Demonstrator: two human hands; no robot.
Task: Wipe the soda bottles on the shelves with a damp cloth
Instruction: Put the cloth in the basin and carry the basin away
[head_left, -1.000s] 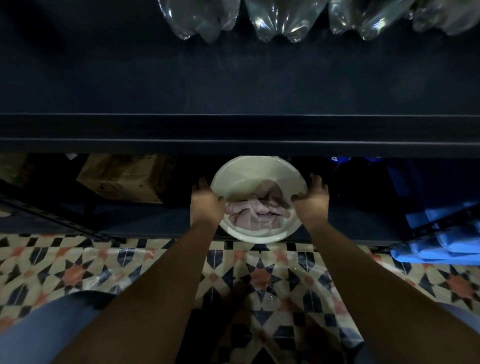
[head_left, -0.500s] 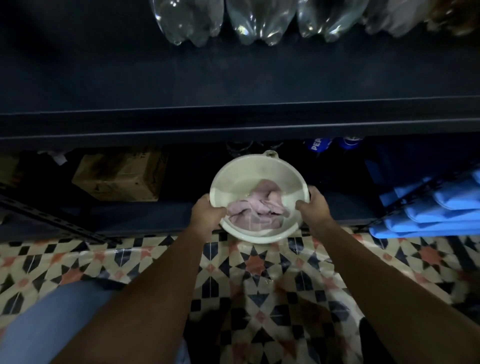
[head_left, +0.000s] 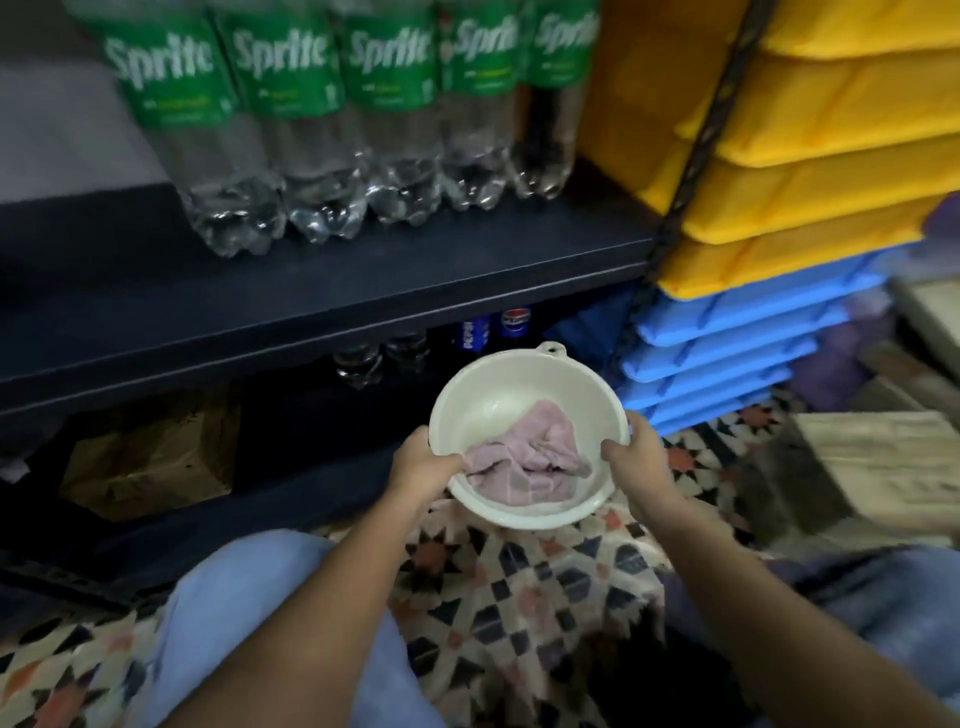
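Note:
A cream plastic bowl (head_left: 483, 387) hangs above the tiled floor, with a crumpled pink cloth (head_left: 524, 457) lying inside it. My left hand (head_left: 418, 465) grips the bowl's left rim, thumb over the edge. On the opposite rim my right hand (head_left: 636, 452) holds on the same way. Several clear Sprite bottles (head_left: 311, 119) with green labels stand in a row on the dark shelf (head_left: 322, 291) above. Below that shelf, Pepsi bottles (head_left: 491, 332) and clear bottle bases show in shadow.
A cardboard box (head_left: 150, 462) sits on the lowest shelf at left. Stacked yellow (head_left: 810, 150) and blue pads (head_left: 727, 353) fill the rack to the right. Wooden boards (head_left: 878, 462) lie at far right. My knees in blue trousers flank the patterned floor (head_left: 524, 597).
I have pulled the bowl out from under the shelf toward me and to the right. The view has tilted up, revealing the bottles' labels and the stacked pads.

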